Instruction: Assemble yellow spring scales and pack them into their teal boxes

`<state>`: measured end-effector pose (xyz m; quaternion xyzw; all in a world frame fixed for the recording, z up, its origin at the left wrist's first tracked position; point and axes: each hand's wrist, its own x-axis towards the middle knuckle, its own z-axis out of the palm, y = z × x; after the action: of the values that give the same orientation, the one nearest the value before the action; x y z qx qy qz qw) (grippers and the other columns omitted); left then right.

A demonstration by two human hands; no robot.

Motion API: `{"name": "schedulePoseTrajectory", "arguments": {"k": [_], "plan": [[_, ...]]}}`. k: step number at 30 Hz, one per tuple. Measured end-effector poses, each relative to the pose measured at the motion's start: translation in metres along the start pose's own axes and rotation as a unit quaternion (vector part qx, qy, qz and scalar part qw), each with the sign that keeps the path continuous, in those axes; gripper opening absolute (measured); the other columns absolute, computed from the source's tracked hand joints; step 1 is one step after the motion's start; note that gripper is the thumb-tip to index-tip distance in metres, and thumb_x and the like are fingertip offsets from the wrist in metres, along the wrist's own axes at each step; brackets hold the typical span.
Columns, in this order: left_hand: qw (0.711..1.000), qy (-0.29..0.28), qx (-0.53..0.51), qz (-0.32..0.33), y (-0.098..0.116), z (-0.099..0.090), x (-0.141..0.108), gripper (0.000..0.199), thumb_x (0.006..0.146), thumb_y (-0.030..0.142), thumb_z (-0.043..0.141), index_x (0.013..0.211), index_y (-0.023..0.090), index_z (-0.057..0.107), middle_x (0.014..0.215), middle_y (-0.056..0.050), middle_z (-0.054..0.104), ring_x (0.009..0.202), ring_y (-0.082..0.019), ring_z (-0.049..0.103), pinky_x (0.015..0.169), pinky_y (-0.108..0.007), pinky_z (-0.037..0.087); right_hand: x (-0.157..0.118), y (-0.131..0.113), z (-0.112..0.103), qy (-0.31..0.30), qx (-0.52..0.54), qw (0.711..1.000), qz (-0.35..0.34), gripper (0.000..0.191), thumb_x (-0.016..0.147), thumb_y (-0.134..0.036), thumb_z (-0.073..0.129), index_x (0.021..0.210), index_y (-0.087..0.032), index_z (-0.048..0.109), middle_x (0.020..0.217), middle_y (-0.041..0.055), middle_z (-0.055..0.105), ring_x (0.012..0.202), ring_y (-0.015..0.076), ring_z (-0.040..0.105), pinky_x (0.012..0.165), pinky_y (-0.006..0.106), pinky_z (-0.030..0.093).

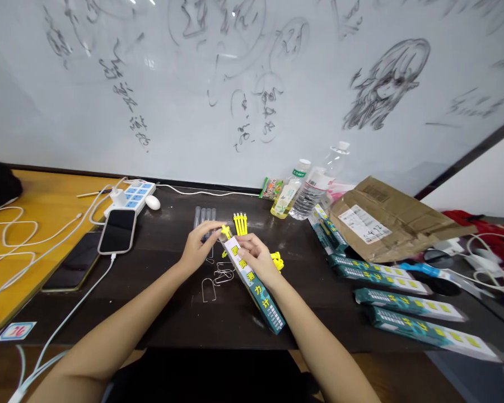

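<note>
Over the dark-brown wooden worktop (168, 324) slanted a long teal-and-white cardboard box (256, 288), pinched by my right grip (260, 260). My left grip (198, 246) curled at its far end, by a small yellow plastic piece (225, 231); whether pinching it, I couldn't tell.

The slim box (259, 291) looked like smooth printed card with a slight sheen, the yellow piece (225, 230) at its end like plastic. From where I stood, the bench (163, 322) seemed wood-like, smooth and faintly glossy. The bent hooks (214, 292) were thin, shiny metal; the tubes (197, 215), clear plastic; the bottles (306, 202), transparent plastic too. The parcel (411, 224) looked like creased paper, the whiteboard (168, 101) glossy.
</note>
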<state>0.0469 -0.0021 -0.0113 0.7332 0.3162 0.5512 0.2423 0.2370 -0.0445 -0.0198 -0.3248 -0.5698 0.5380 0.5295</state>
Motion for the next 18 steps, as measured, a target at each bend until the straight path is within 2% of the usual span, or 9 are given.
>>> {"name": "schedulePoseTrajectory", "arguments": {"k": [3,5,7,10,12,14,18], "plan": [[0.998,-0.021,0.034,0.038,0.004,-0.002,0.0,0.027,0.091,0.036,0.05,0.104,0.021,0.07,0.116,-0.01,0.065,0.111,-0.022,0.058,0.1,-0.04,0.043,0.0,-0.002,-0.001,0.005,0.002,1.0,0.004,0.037,0.073,-0.043,0.073,0.1,-0.023,0.058,0.104,0.0054,0.07,0.087,0.0166,0.065,0.072,0.03,0.05],[0.998,-0.039,0.028,0.039,0.005,-0.003,0.001,0.029,0.091,0.037,0.051,0.107,0.022,0.069,0.121,-0.01,0.062,0.115,-0.023,0.056,0.102,-0.04,0.041,0.0,-0.002,-0.001,0.005,0.004,1.0,0.002,0.037,0.074,-0.043,0.073,0.101,-0.023,0.058,0.103,0.0052,0.07,0.086,0.0163,0.065,0.073,0.03,0.05],[0.999,-0.044,-0.022,-0.001,0.002,-0.003,0.001,0.035,0.091,0.041,0.05,0.117,0.022,0.064,0.122,-0.011,0.061,0.115,-0.023,0.056,0.1,-0.04,0.043,0.0,-0.002,-0.002,0.006,0.009,1.0,-0.007,0.037,0.073,-0.042,0.073,0.101,-0.023,0.058,0.105,0.0052,0.069,0.088,0.0164,0.065,0.075,0.03,0.05],[0.981,-0.044,-0.14,-0.127,-0.004,0.002,0.002,0.049,0.089,0.052,0.047,0.122,0.018,0.059,0.11,-0.012,0.066,0.101,-0.023,0.063,0.085,-0.036,0.051,0.0,-0.002,-0.002,0.001,0.011,1.0,-0.014,0.037,0.072,-0.043,0.074,0.1,-0.023,0.059,0.105,0.0051,0.069,0.09,0.017,0.065,0.076,0.031,0.05],[0.96,-0.061,-0.191,-0.197,-0.006,0.004,0.004,0.054,0.084,0.061,0.049,0.105,0.014,0.065,0.092,-0.011,0.068,0.085,-0.022,0.065,0.074,-0.033,0.053,-0.001,-0.002,-0.002,-0.014,0.006,1.0,-0.009,0.037,0.072,-0.042,0.074,0.1,-0.023,0.059,0.102,0.0049,0.07,0.087,0.0166,0.065,0.075,0.03,0.05],[0.949,-0.065,-0.207,-0.229,-0.005,0.005,0.005,0.052,0.078,0.064,0.055,0.086,0.014,0.066,0.077,-0.007,0.066,0.072,-0.019,0.063,0.066,-0.031,0.052,-0.002,-0.002,-0.002,-0.027,-0.001,1.0,-0.005,0.037,0.073,-0.042,0.074,0.101,-0.023,0.059,0.101,0.0048,0.07,0.086,0.0164,0.065,0.075,0.03,0.049],[0.961,-0.024,-0.182,-0.208,0.004,0.0,0.009,0.039,0.075,0.054,0.063,0.073,0.016,0.057,0.069,-0.001,0.059,0.065,-0.014,0.056,0.063,-0.027,0.048,-0.002,-0.002,-0.001,-0.033,-0.011,0.999,-0.001,0.039,0.073,-0.043,0.074,0.102,-0.023,0.058,0.102,0.0053,0.07,0.09,0.0176,0.065,0.077,0.032,0.05]]}}
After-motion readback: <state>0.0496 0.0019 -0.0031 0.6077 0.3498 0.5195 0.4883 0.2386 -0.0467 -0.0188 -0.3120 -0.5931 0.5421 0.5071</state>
